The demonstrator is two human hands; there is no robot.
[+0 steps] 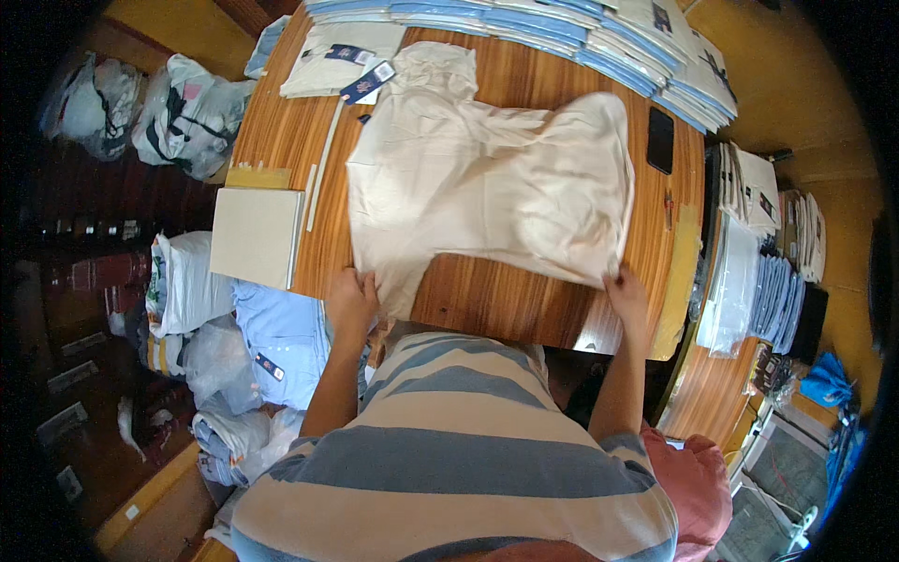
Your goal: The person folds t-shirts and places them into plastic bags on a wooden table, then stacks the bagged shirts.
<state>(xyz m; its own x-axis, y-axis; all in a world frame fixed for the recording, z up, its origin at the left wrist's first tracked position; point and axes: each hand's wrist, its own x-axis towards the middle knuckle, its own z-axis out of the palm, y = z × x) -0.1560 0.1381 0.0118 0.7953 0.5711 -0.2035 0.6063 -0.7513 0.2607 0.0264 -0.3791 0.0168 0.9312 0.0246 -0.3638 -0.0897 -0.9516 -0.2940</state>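
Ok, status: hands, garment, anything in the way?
Left hand, right hand: both holding cream garment, near edge. Spread over table. Black phone right of it, not touching.

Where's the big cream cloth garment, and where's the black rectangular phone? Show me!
Cream cloth garment (pixel 496 178): head view, the middle of its spread fabric.
Black rectangular phone (pixel 660 140): head view, the middle of its dark face.

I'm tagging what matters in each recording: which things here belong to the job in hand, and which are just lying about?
In the job:
cream shirt, held by the left fingers and right fingers
wooden table beneath it

Apparently just lying about:
black phone, right of the shirt
stacked clothes along the far edge
blue shirt beside the table
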